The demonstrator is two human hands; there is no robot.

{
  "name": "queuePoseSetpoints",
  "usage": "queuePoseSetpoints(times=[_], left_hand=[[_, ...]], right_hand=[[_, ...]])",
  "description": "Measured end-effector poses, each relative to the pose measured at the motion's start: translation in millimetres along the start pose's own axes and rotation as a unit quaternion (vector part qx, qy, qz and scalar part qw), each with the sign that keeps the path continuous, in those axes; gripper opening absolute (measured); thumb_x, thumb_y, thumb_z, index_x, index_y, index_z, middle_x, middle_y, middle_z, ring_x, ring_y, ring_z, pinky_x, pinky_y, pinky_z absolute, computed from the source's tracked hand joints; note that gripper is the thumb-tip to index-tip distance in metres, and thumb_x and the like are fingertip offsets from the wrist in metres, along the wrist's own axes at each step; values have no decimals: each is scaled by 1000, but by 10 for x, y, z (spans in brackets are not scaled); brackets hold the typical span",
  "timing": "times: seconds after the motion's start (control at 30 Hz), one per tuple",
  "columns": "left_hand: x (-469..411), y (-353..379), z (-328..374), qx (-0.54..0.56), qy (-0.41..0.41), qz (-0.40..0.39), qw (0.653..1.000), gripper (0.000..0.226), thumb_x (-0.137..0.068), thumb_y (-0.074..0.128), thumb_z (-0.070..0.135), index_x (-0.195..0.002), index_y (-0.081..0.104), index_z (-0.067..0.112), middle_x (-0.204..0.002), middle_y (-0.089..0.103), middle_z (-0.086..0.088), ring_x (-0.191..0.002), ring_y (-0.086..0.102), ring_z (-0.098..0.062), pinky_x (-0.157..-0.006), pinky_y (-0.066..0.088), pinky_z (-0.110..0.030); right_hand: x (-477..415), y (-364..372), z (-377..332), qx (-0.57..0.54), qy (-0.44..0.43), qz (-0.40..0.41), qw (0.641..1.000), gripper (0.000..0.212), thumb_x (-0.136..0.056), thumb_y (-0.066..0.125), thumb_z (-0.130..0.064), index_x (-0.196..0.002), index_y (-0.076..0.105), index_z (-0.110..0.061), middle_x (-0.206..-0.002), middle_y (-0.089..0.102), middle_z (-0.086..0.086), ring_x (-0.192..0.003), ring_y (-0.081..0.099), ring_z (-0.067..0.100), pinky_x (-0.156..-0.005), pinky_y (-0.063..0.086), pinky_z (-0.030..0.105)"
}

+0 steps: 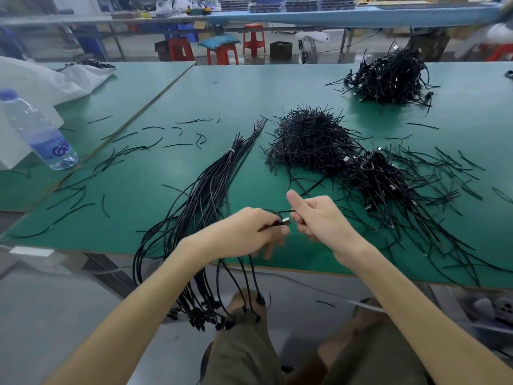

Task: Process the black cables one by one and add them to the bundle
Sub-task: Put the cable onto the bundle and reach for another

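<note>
Cable (279,223) with a silver plug is pinched by curled fingers (281,234) of the left hand (247,232); fingers of the right hand (322,220) clamp its thin end just beside, thumb raised. Left of them, the bundle (200,201) drapes over the tabletop (249,93) edge.

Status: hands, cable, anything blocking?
Left hand grips cable by its plug. Right hand pinches thin strand beside it. Bundle on table, nothing blocking.

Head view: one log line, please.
left hand: pinches plug | right hand: grips cable | bundle: draped over table edge
</note>
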State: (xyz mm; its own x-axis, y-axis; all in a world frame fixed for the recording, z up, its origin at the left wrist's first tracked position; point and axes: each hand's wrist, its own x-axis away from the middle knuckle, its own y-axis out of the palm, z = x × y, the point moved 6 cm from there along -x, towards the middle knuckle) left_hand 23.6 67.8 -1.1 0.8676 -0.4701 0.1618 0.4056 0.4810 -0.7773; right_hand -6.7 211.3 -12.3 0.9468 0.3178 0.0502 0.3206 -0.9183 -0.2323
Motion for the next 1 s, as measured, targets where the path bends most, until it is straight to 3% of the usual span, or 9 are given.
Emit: queuePoseSetpoints(times=[0.07,0.2,0.33,0.43,0.53,0.63,0.8,0.87,1.0], left_hand=[[-59,-30,-62,7,-12,75,997,27,-107,52,32,-83,62,24,-77,69,9,-61,59,2,-64,44,-18],[-81,-100,-168,123,13,174,977,31,-102,53,34,-110,72,10,-103,72,-19,-84,61,-18,-85,51,-52],[-79,-13,-216,373,34,171,911,35,-101,50,43,-130,66,32,-132,69,10,-130,59,-8,-115,43,-31],[-118,46,-252,524,18,159,837,48,-107,40,41,-140,59,12,-143,62,-1,-136,55,-16,-118,38,-37],[-137,62,-178,649,12,147,746,51,-111,33,39,-134,58,2,-132,69,-7,-119,67,-19,-102,54,-32],[-126,-21,-132,781,2,125,612,36,-108,42,40,-101,63,12,-77,59,9,-59,52,-9,-70,51,-25],[-23,-297,-238,802,20,158,576,40,-109,42,37,-76,57,19,-62,22,10,-49,19,-9,-48,28,-22],[26,-339,-272,772,31,147,618,42,-109,41,37,-73,53,20,-61,20,10,-50,14,-10,-48,21,-24],[113,-305,-237,371,32,120,920,47,-106,45,47,-70,57,20,-56,35,6,-47,28,-13,-48,28,-20]], right_hand=[[-1,62,-89,-12,-29,14,999,57,-105,48,-46,-59,44,-13,-46,36,-8,-40,28,6,-41,26,12],[36,55,-212,-41,-59,48,996,56,-106,46,-47,-59,46,-15,-47,36,-3,-42,29,10,-44,28,16],[104,56,-263,-59,-81,45,994,57,-107,46,-43,-56,43,-16,-48,33,-2,-43,27,12,-45,26,21],[166,220,-250,-19,-98,11,995,58,-107,46,-44,-53,42,-21,-47,37,-2,-44,31,15,-47,28,23],[214,416,-146,-5,-94,-23,995,60,-106,47,-47,-51,41,-24,-46,39,-6,-43,33,12,-47,31,23],[171,430,-36,3,-87,-28,996,62,-100,53,-56,-52,34,-23,-47,33,-5,-45,27,15,-48,27,26],[48,285,32,89,-113,-11,990,68,-91,60,-67,-56,26,-18,-51,26,-2,-50,23,16,-52,28,30],[3,222,63,131,-117,-3,984,70,-88,61,-71,-58,25,-19,-52,23,-5,-51,21,14,-54,29,32],[-100,84,104,296,-105,26,949,69,-81,49,-82,-59,38,-18,-51,39,-7,-48,32,15,-51,30,30]])
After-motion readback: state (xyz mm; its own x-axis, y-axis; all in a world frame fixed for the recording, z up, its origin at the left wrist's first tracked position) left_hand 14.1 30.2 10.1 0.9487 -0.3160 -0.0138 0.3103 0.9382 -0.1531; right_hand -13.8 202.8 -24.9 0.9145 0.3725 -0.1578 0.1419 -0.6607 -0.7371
